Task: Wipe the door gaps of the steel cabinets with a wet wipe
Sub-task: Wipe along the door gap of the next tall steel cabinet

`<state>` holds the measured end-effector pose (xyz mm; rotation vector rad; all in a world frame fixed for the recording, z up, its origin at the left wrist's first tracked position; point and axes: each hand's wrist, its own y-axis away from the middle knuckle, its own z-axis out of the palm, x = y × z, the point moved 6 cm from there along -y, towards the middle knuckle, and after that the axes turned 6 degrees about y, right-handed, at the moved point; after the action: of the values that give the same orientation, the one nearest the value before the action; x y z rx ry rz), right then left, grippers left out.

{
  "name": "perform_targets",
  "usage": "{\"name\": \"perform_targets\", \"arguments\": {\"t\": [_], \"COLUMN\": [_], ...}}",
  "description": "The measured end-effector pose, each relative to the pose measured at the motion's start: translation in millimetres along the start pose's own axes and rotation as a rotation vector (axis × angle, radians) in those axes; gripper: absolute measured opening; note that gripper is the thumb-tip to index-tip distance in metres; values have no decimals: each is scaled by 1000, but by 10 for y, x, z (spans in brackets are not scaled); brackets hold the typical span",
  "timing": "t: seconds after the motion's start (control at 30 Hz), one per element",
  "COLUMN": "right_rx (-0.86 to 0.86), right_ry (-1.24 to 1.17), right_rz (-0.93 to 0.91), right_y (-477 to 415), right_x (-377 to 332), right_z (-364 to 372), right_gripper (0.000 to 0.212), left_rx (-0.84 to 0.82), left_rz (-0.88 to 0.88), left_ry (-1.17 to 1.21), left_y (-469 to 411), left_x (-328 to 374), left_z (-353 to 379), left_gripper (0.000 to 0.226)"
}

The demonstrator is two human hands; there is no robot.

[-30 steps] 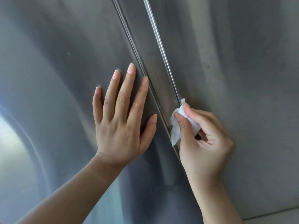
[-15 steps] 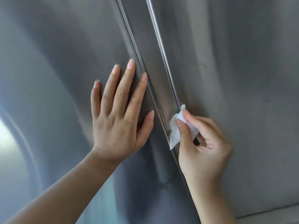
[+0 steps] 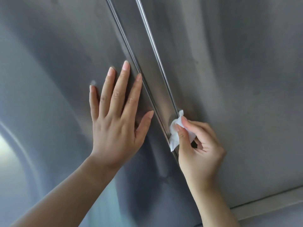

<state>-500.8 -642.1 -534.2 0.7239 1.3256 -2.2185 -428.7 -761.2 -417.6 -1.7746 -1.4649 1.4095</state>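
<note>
Left door (image 3: pixel 49 79): left hand (image 3: pixel 114 128) flat on steel, fingers (image 3: pixel 120 89) straight and spread, holding nothing, just bracing. Forefinger tip right beside left gap (image 3: pixel 126 46). Across centre strip (image 3: pixel 147 76), right gap (image 3: pixel 157 53): wet wipe (image 3: pixel 174 136) bunched, pressed into it, pinched by right hand (image 3: pixel 200 153) between thumb and forefinger. Since a second ago wipe slid bit lower down that gap, tip now level with left thumb tip. So lower stretch getting done; left gap probably next, just guessing.
</note>
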Motion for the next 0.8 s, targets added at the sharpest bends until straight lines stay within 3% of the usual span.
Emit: {"name": "perform_targets", "arguments": {"t": [0.2,0.5,0.8], "right_rx": [-77,51,-3], "right_ry": [21,53,21], "right_rz": [-88,-10,-49], "right_y": [-256,44,-23], "right_x": [-154,14,22], "right_z": [65,-22,-8], "right_gripper": [15,11,20], "left_rx": [-38,44,52], "left_rz": [25,27,25], "left_ry": [-62,-73,-92], "left_y": [246,271,282], "left_x": [139,133,148], "left_z": [163,212,230], "left_gripper": [59,56,56]}}
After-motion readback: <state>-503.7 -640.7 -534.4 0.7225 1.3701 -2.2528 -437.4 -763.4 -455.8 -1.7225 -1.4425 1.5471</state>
